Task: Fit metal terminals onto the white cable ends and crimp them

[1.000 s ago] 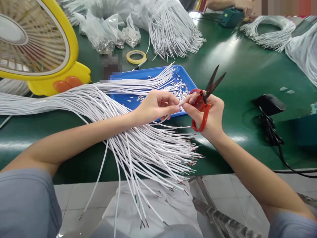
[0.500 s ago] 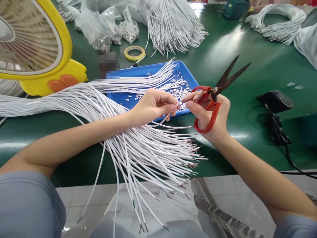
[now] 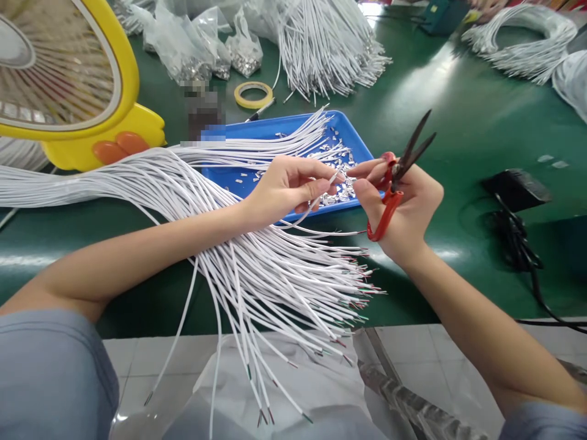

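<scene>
Scissors (image 3: 396, 173) have tipped more upright, blades closer together, right of centre in the head view.
Mid-frame, against the blue tray (image 3: 343, 124), the left hand (image 3: 284, 190) pinches a white cable (image 3: 334, 178) near its tip; the right hand (image 3: 408, 214) holds the scissors blades-up, thumb and forefinger slightly parted, probably leaving both free beside that end.

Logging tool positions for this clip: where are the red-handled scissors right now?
In the head view, the red-handled scissors are right of centre, held in the right hand, near the right end of the blue tray.
</scene>
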`<state>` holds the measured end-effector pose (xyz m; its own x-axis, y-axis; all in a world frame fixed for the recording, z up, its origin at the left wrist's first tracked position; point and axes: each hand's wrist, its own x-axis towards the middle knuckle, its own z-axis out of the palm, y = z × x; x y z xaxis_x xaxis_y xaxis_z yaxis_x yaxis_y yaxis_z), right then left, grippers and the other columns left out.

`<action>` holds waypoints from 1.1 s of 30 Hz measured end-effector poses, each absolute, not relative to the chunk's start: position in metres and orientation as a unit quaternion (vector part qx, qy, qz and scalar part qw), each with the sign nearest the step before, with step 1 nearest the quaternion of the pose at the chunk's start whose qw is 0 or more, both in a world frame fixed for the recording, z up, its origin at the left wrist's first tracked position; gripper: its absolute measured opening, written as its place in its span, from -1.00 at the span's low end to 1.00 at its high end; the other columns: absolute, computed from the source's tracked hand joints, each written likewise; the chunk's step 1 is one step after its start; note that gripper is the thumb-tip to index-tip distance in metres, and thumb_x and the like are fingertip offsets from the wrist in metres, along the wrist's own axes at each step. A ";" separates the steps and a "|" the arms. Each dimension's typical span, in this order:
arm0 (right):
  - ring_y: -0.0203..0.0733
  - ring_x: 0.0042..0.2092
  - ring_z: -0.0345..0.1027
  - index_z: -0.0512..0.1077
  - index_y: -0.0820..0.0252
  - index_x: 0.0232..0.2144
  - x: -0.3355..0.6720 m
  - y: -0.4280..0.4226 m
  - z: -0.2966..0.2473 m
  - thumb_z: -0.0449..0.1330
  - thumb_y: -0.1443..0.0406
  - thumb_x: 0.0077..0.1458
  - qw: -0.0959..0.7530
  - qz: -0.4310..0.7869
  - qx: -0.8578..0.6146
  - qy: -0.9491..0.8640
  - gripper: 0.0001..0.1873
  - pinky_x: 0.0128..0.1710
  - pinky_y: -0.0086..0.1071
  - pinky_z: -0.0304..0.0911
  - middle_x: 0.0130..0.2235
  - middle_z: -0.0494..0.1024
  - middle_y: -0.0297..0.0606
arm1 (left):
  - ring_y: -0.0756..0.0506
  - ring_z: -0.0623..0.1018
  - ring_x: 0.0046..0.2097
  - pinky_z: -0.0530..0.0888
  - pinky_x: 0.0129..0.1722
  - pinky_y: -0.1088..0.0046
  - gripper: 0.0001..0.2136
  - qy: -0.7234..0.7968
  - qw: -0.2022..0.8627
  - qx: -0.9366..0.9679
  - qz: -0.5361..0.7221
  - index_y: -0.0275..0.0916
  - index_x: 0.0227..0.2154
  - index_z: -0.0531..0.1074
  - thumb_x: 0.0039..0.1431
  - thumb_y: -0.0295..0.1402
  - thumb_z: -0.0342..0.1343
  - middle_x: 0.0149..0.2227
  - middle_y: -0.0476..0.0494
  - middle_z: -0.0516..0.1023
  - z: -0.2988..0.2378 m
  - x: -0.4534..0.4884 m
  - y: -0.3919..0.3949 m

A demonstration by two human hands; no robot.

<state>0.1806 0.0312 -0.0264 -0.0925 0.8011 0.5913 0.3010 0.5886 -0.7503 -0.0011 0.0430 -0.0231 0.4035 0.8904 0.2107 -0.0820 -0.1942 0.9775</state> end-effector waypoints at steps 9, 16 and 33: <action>-0.28 -0.51 0.24 0.29 0.10 -0.58 0.190 0.041 -0.027 0.40 0.10 -0.18 0.417 0.187 -0.444 -0.771 -0.63 -0.50 -0.32 0.15 -0.52 0.44 -0.36 | 0.09 0.45 -0.55 0.37 -0.62 0.60 -0.88 0.354 0.485 0.610 0.517 -0.34 -0.49 0.47 0.00 -0.40 0.28 -0.57 0.00 0.47 -0.024 0.000 0.045; -0.28 -0.57 0.14 0.33 0.07 -0.53 0.191 0.043 -0.028 0.37 0.02 -0.19 0.343 0.126 -0.485 -0.794 -0.63 -0.51 -0.31 0.08 -0.60 0.36 -0.38 | 0.09 0.41 -0.55 0.37 -0.61 0.58 -0.91 0.340 0.467 0.628 0.522 -0.30 -0.52 0.49 -0.01 -0.43 0.28 -0.58 0.02 0.45 -0.026 -0.001 0.045; -0.30 -0.57 0.06 0.23 0.08 -0.57 0.189 0.039 -0.024 0.31 -0.04 -0.14 0.315 0.102 -0.468 -0.819 -0.57 -0.51 -0.32 -0.04 -0.61 0.31 -0.38 | 0.05 0.45 -0.45 0.43 -0.47 0.51 -0.91 0.329 0.435 0.679 0.492 -0.30 -0.52 0.52 0.00 -0.59 0.20 -0.52 -0.02 0.49 -0.021 -0.001 0.042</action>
<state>0.1887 0.0394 -0.0244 -0.3639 0.8313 0.4202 0.7023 0.5412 -0.4625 -0.0011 0.0417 -0.0210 0.2992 0.8747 0.3812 0.0187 -0.4048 0.9142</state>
